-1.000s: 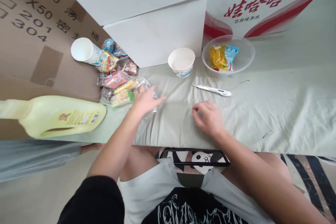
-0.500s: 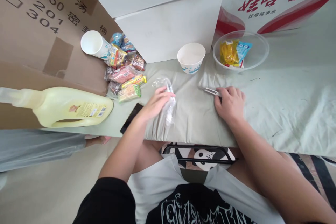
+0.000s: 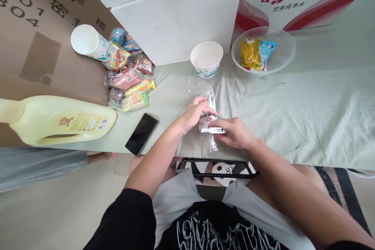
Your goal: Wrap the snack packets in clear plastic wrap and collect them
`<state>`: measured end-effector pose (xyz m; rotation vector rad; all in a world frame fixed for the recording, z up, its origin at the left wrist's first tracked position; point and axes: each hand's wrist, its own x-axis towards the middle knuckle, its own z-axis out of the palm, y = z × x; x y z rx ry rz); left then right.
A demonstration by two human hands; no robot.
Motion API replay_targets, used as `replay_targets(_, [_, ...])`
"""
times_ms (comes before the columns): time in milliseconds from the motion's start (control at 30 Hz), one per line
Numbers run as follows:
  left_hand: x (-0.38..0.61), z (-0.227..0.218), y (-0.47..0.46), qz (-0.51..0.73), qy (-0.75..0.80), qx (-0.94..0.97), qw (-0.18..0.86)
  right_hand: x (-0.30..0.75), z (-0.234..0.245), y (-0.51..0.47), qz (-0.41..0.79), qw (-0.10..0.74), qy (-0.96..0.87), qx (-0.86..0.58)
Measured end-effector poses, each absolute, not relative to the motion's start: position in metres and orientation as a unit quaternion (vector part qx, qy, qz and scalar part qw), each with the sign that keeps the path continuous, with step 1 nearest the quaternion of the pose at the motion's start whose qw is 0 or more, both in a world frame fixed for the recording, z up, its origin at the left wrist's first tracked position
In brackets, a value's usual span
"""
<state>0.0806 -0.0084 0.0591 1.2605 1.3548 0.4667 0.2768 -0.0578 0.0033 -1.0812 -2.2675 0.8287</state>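
My left hand (image 3: pixel 193 114) presses down on a clear plastic packet (image 3: pixel 206 105) with a white label, which lies on the pale cloth near the table's front edge. My right hand (image 3: pixel 234 133) is closed round a white utility knife (image 3: pixel 216 130) and holds its tip against the packet's lower end. The two hands almost touch over the packet.
A pile of snack packets (image 3: pixel 129 78) and a tipped paper cup (image 3: pixel 86 42) lie at the left. A paper bowl (image 3: pixel 206 58) and a clear bowl (image 3: pixel 283 45) with packets stand behind. A black phone (image 3: pixel 141 133) and a yellow jug (image 3: pixel 58 119) are at the left front.
My left hand dragged the clear packet from beside the snack pile to the middle front. My right hand picked up the white knife and brought it to the packet.
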Motion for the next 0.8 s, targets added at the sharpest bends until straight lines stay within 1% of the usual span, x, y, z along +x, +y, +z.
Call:
replay_targets(100, [0.078, 0.062, -0.004, 0.212, 0.574, 0.494, 0.618, 0.280, 0.003, -0.057, 0.284, 0.240, -0.840, -0.395])
replay_targets(200, [0.076, 0.062, -0.001, 0.222, 0.564, 0.472, 0.640, 0.275, 0.001, -0.059, 0.269, 0.253, -0.838, -0.402])
replay_targets(300, [0.077, 0.060, 0.000, 0.247, 0.557, 0.462, 0.644, 0.267, -0.001, -0.062, 0.255, 0.289, -0.812, -0.438])
replay_targets(400, [0.073, 0.060, -0.004, 0.308, 0.567, 0.411, 0.643, 0.263, 0.000, -0.062, 0.260, 0.345, -0.759, -0.487])
replay_targets(500, [0.064, 0.059, -0.018, 0.341, 0.596, 0.304, 0.660, 0.266, 0.004, -0.058, 0.307, 0.386, -0.725, -0.481])
replay_targets(600, [0.060, 0.054, -0.033, 0.278, 0.548, 0.193, 0.765, 0.270, 0.009, -0.056, 0.383, 0.402, -0.722, -0.414])
replay_targets(667, [0.063, 0.049, -0.035, 0.254, 0.499, 0.172, 0.810, 0.269, 0.011, -0.057, 0.414, 0.399, -0.727, -0.375])
replay_targets(733, [0.068, 0.042, -0.029, 0.277, 0.483, 0.183, 0.810, 0.268, 0.012, -0.060, 0.427, 0.398, -0.732, -0.351])
replay_targets(800, [0.073, 0.034, -0.017, 0.324, 0.495, 0.195, 0.782, 0.266, 0.013, -0.063, 0.437, 0.402, -0.731, -0.335])
